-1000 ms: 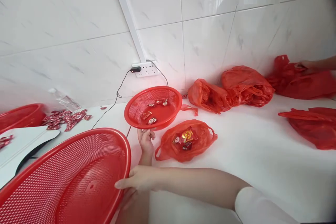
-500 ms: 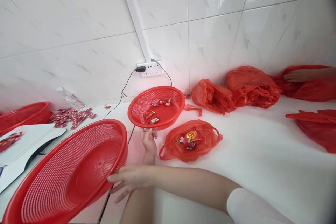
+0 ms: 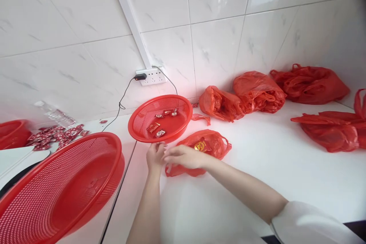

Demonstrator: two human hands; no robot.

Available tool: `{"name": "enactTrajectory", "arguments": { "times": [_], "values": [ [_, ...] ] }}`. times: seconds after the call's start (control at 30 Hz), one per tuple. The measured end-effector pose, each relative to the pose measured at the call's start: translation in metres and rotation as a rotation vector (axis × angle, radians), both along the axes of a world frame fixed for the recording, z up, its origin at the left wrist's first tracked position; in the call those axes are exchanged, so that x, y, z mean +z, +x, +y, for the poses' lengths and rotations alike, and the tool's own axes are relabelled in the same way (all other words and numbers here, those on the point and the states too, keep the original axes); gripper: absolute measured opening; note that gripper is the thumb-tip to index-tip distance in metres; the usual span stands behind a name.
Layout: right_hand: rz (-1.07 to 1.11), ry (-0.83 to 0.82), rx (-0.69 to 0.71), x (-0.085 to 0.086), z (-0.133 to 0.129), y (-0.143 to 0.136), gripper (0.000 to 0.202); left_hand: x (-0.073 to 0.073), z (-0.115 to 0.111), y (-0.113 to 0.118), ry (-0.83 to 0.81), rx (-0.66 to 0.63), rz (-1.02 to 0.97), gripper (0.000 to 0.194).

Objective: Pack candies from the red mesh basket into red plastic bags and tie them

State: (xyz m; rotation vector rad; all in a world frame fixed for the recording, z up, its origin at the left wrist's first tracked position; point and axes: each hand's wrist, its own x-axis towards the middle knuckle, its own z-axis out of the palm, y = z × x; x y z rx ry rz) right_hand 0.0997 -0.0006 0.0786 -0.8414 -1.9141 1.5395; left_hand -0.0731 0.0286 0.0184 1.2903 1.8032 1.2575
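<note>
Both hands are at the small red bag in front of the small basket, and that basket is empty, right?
Not quite. The head view shows both the left hand and right hand at the small bag in front of the small basket, but the basket holds several wrapped candies.

We count three red baskets (image 3: pixel 160 116), one at the bench's left edge. Five red bags (image 3: pixel 259 91) lie there. Two hands (image 3: pixel 184 156) meet.
</note>
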Motion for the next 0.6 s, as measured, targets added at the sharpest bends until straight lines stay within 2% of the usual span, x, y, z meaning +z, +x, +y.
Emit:
{"name": "enactTrajectory", "arguments": {
  "times": [0.1, 0.17, 0.27, 0.33, 0.37, 0.43, 0.53, 0.6],
  "values": [
    [-0.184, 0.202, -0.272, -0.013, 0.004, 0.054, 0.021, 0.01, -0.01, -0.006, -0.234, -0.135, 0.382, 0.03],
    [-0.305, 0.276, -0.482, -0.028, 0.006, 0.084, 0.025, 0.014, -0.018, -0.009, -0.453, -0.3, 0.556, 0.04],
    [-0.606, 0.309, -0.683, -0.05, 0.005, 0.121, 0.046, 0.017, -0.027, -0.012, -0.653, -0.591, 0.494, 0.037],
    [-0.834, 0.238, -0.686, -0.059, 0.003, 0.14, 0.054, 0.023, -0.032, -0.011, -0.66, -0.69, 0.473, 0.031],
    [-0.89, 0.199, -0.654, -0.061, 0.002, 0.149, 0.055, 0.027, -0.034, -0.01, -0.625, -0.696, 0.498, 0.03],
    [-0.831, 0.176, -0.601, -0.059, 0.001, 0.162, 0.053, 0.038, -0.038, -0.008, -0.478, -0.605, 0.567, 0.028],
    [-0.552, 0.316, -0.709, -0.041, 0.002, 0.176, 0.044, 0.06, -0.042, -0.005, -0.159, -0.305, 0.528, 0.028],
    [-0.286, 0.432, -0.82, -0.02, 0.004, 0.179, 0.038, 0.075, -0.041, -0.002, 0.077, -0.112, 0.351, 0.027]
  ]
}}
